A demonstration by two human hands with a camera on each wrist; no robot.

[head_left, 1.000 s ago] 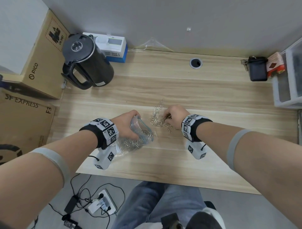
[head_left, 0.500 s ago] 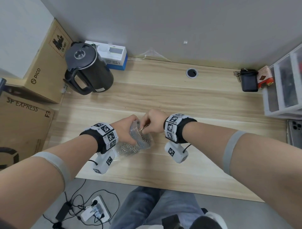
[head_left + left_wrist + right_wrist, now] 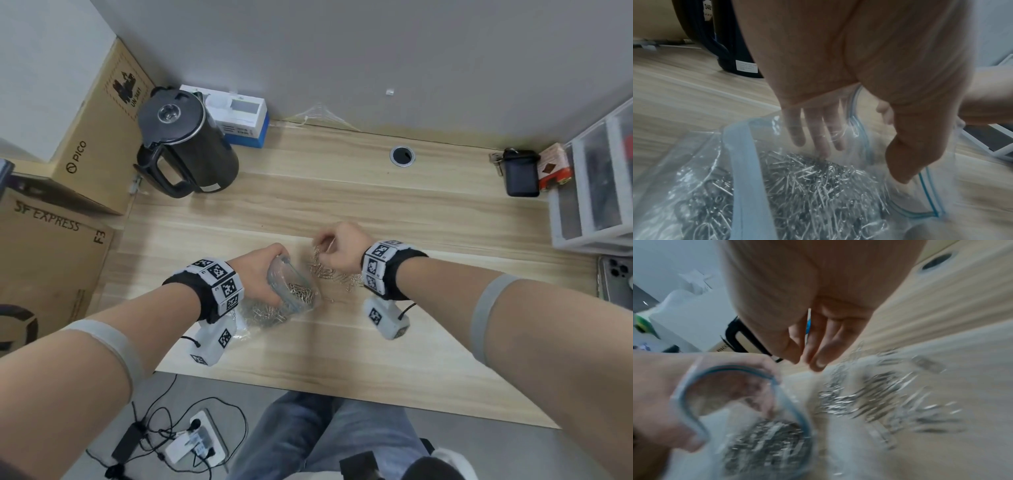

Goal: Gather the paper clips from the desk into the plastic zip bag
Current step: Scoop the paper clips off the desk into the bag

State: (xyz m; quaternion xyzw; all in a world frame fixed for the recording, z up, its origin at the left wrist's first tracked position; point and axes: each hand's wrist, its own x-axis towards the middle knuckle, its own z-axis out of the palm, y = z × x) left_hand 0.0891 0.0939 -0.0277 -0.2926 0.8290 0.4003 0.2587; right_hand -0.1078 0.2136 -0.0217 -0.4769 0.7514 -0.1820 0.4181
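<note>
A clear zip bag (image 3: 294, 308) with a blue seal lies on the desk (image 3: 342, 342), heaped with silver paper clips (image 3: 818, 186). My left hand (image 3: 267, 274) grips its mouth and holds it wide open, thumb on the near rim (image 3: 929, 194), fingers behind the plastic. Loose paper clips (image 3: 329, 272) lie in a pile just right of the bag, blurred in the right wrist view (image 3: 879, 394). My right hand (image 3: 325, 243) hovers over the pile's far end; its fingertips (image 3: 818, 361) point down, close together, and I see nothing between them.
A black kettle (image 3: 185, 144) and a white-blue box (image 3: 239, 116) stand at the back left. At the back right are a black pouch (image 3: 520, 174) and a drawer unit (image 3: 596, 192). A phone (image 3: 616, 277) lies at the right edge. Cardboard boxes (image 3: 51, 246) flank the desk's left.
My right hand left the pile, went to the bag's mouth half a second ago, and has now swung back over the loose clips. The left hand keeps holding the bag open.
</note>
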